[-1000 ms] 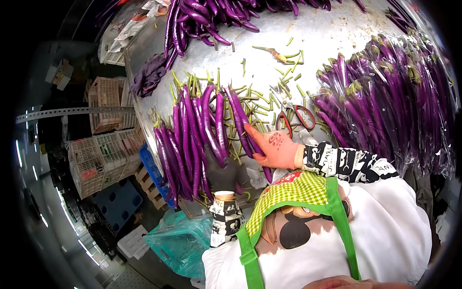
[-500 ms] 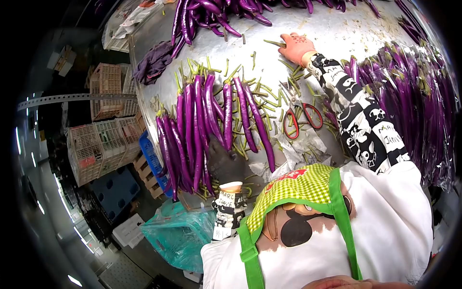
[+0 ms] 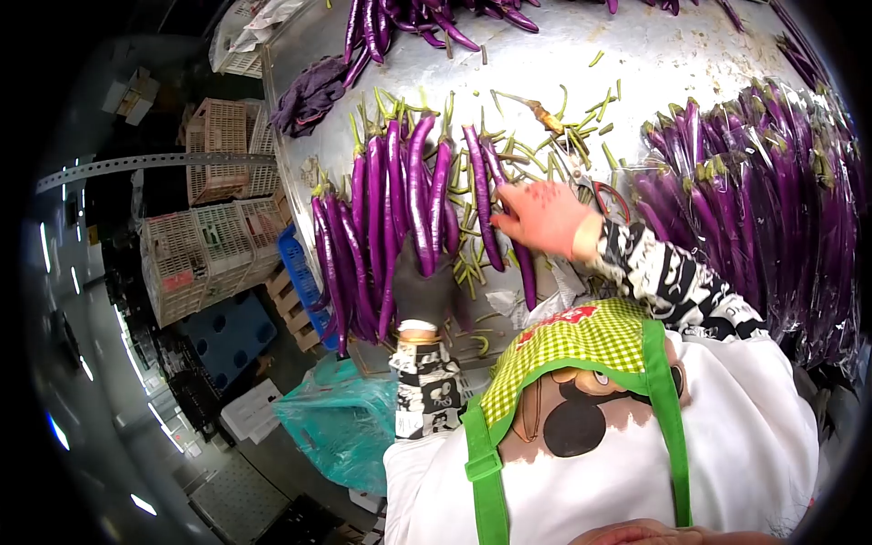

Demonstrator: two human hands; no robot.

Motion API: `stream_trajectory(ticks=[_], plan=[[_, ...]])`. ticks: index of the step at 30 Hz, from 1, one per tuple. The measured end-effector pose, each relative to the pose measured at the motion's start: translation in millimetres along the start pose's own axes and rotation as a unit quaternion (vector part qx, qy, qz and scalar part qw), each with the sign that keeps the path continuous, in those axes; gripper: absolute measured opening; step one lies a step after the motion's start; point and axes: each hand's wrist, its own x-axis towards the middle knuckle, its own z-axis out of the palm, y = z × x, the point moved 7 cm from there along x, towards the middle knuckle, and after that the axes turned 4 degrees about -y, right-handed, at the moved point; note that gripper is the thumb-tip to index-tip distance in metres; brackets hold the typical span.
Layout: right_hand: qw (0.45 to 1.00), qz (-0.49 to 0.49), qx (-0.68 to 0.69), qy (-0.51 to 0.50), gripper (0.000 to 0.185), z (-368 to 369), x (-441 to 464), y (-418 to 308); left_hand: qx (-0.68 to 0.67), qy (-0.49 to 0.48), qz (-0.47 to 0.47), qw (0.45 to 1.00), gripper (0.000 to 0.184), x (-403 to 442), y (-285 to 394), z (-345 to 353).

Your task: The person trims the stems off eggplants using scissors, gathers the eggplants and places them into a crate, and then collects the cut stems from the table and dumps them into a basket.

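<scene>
In the head view, my left hand [image 3: 423, 292], in a dark glove, is closed around the lower end of a purple eggplant [image 3: 419, 186] in the row. More long eggplants [image 3: 374, 204] lie side by side to its left, stems pointing away from me. My right hand [image 3: 545, 218], in a pinkish-orange glove, has its fingers curled over an eggplant [image 3: 526, 272] at the row's right end; its middle is hidden under the hand. Another eggplant [image 3: 480, 195] lies just left of those fingers. Red-handled scissors [image 3: 614, 202] lie partly behind my right hand.
Cut green stems [image 3: 599, 107] and a brownish stem piece [image 3: 547, 118] litter the metal table [image 3: 545, 59]. Bagged eggplants [image 3: 754, 218] are stacked at right. A purple cloth [image 3: 309, 95] lies at the left edge. Crates [image 3: 213, 250] and a teal plastic bag [image 3: 341, 422] are beyond it.
My right hand has come back toward me from the far table, leaving a stem piece there, and is now over the right-end eggplant. The eggplants by my left hand have shifted slightly.
</scene>
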Motion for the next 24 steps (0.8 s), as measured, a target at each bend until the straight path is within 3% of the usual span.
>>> stream_trajectory(ticks=[2, 4, 5, 8, 9, 12, 13, 14, 15, 17, 19, 20, 22, 24], plan=[[0.996, 0.06, 0.046, -0.049, 0.048, 20, -18, 4, -0.246, -0.097, -0.12, 0.957, 0.049, 1, 23, -14], [0.989, 0.099, 0.072, -0.082, 0.061, 31, -29, 1, -0.428, -0.179, -0.223, 0.857, 0.039, -8, 8, -16], [0.985, 0.119, 0.085, -0.096, 0.068, 34, -32, 2, -0.493, -0.207, -0.224, 0.815, 0.033, -17, 21, -19], [0.989, 0.117, 0.029, -0.086, 0.092, 36, -29, -5, -0.624, -0.144, -0.208, 0.739, 0.044, -41, -10, -1], [0.991, 0.118, 0.002, -0.065, 0.101, 43, -24, 2, -0.717, -0.207, -0.197, 0.636, 0.051, -39, 31, 2], [0.989, 0.136, 0.003, -0.065, 0.096, 54, -16, 13, -0.747, -0.2, -0.205, 0.6, 0.053, -49, 17, 15], [0.985, 0.154, 0.03, -0.075, 0.091, 53, -15, 15, -0.75, -0.214, -0.206, 0.592, 0.054, -51, 5, 22], [0.983, 0.156, 0.096, 0.001, 0.083, 62, -14, 29, -0.69, -0.195, -0.217, 0.662, 0.055, -56, -14, 25], [0.961, 0.148, 0.235, 0.012, 0.077, 52, -17, 25, -0.531, -0.213, -0.148, 0.807, 0.056, -56, -60, 30], [0.869, 0.115, 0.48, 0.034, 0.069, 49, -20, 21, -0.461, -0.227, -0.123, 0.849, 0.057, -56, -72, 32], [0.815, 0.11, 0.568, 0.032, 0.067, 53, -24, 10, -0.666, -0.229, -0.208, 0.679, 0.058, -50, 12, 19], [0.784, 0.108, 0.61, 0.033, 0.065, 53, -27, 4, -0.664, -0.231, -0.212, 0.679, 0.057, -50, 23, 20], [0.782, 0.091, 0.616, -0.026, 0.067, 59, -29, -9, -0.659, -0.236, -0.217, 0.681, 0.055, -50, 36, 21], [0.759, 0.082, 0.643, -0.066, 0.073, 77, -30, -17, -0.595, -0.271, -0.083, 0.752, 0.048, -48, 43, 16]])
